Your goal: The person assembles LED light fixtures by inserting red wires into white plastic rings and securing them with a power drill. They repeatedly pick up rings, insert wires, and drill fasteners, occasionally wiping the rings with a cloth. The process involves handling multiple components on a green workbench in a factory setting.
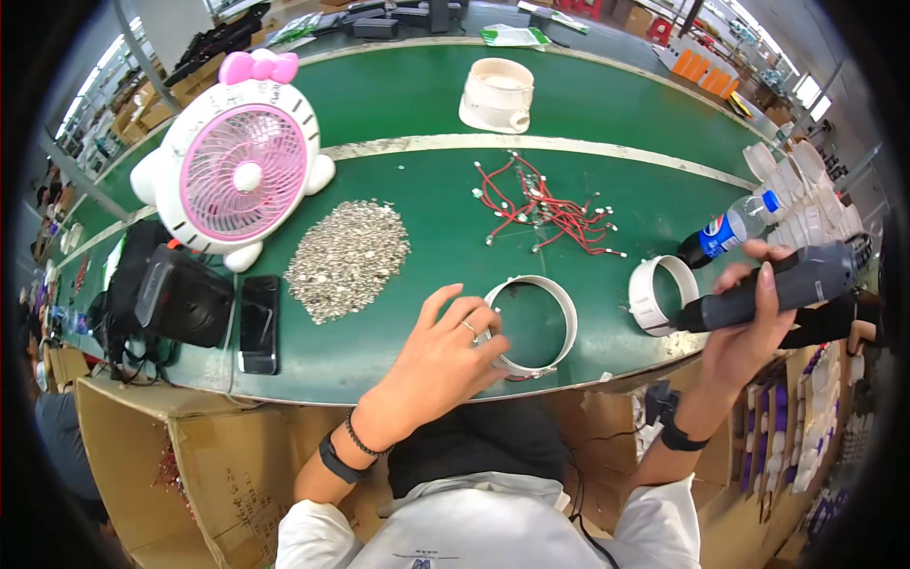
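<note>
Let's put the middle of our clock at the near white plastic ring (570,322), which sits by the front edge of the green table (436,237). At nine o'clock we see the left hand (445,351), its bent fingers over the ring's side; we can't tell if they pinch it. Near three o'clock, the right hand (744,327) is wrapped tight around a dark grey handheld power tool (820,277). The tool's thin end is right by another white ring (644,302), but we can't tell if they touch. At twelve o'clock we find red wires (559,213). At ten o'clock we spot a pile of small silvery bits (346,261), then a pink-and-white fan (248,175).
</note>
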Motion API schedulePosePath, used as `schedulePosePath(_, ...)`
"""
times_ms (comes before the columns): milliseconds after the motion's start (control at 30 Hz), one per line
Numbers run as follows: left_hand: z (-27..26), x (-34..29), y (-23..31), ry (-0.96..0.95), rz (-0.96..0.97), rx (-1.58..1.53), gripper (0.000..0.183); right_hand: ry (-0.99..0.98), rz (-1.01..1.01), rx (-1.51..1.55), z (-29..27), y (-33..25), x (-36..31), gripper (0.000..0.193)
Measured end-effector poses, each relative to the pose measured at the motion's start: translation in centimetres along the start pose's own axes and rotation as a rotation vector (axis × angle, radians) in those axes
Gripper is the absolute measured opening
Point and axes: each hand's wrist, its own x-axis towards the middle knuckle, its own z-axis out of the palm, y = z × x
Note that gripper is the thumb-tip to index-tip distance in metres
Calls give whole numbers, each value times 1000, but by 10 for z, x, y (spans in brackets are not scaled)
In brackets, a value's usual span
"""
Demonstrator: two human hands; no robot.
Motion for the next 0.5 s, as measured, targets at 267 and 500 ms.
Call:
schedulePosePath(267, 74, 17, 46, 241, -51, -103, 30, -267, 131, 396, 67, -7, -23, 35)
schedulePosePath(500, 81, 17, 32, 342, -50, -224, 30, -234, 310, 203, 80, -7, -61, 49)
